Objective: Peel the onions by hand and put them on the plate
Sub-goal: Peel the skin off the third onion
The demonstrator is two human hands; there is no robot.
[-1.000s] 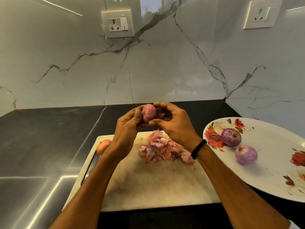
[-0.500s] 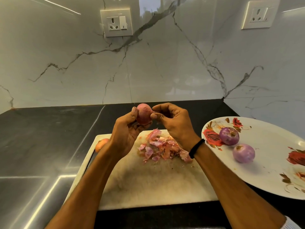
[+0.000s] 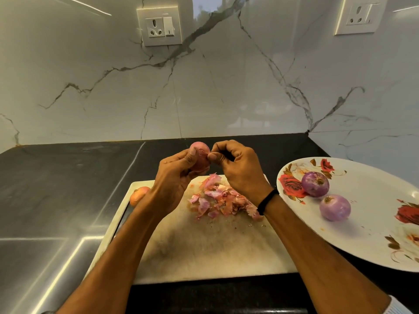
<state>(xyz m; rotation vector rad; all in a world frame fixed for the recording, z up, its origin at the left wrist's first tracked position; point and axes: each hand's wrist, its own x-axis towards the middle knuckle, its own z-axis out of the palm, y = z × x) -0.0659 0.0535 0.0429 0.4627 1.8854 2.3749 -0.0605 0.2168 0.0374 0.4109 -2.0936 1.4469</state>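
While our left hand (image 3: 174, 177) curls round the onion (image 3: 199, 155), thumb pressed on its papery pink skin, our right hand (image 3: 240, 168) pinches a lifted flap beside that thumb; we judge the pull should run slowly along the curve, so the brittle skin leaves in one sheet. Below our fingers (image 3: 223, 148), dry crinkled peelings (image 3: 222, 198) heap on the board (image 3: 204, 250). Right of them, two glossy purple peeled onions (image 3: 315, 184) sit on the flowered plate (image 3: 374, 234); an unpeeled onion (image 3: 138, 195) lies left.
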